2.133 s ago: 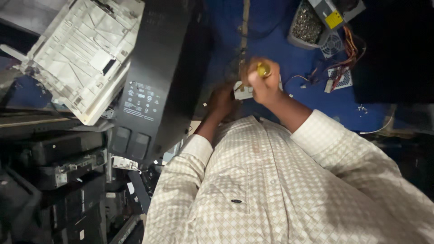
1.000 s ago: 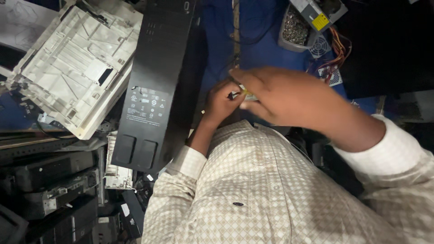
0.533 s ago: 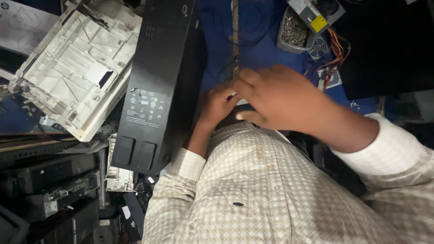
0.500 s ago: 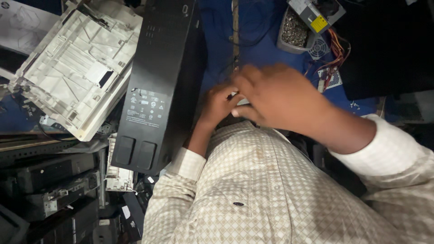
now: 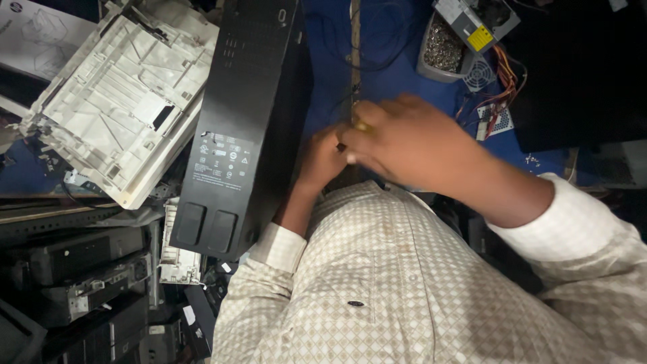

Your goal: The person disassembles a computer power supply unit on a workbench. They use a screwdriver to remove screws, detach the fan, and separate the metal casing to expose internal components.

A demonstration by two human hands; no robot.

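My two hands meet over the blue mat, just in front of my chest. My right hand is blurred and lies across the top, with its fingers closed on a tool that has a yellow handle; only a bit of the handle shows. My left hand sits under and left of it, beside the black computer case. The left fingers are covered by the right hand, so what they hold is hidden.
A white plastic printer panel lies at the upper left against the black case. A grey tray of screws, a grey power supply with coloured wires and a small fan sit at the far right. Dark drive units are stacked at the lower left.
My right hand has swung from upright, showing the yellow handle, to lying over my left hand. A small pale part seen between my hands earlier is now covered.
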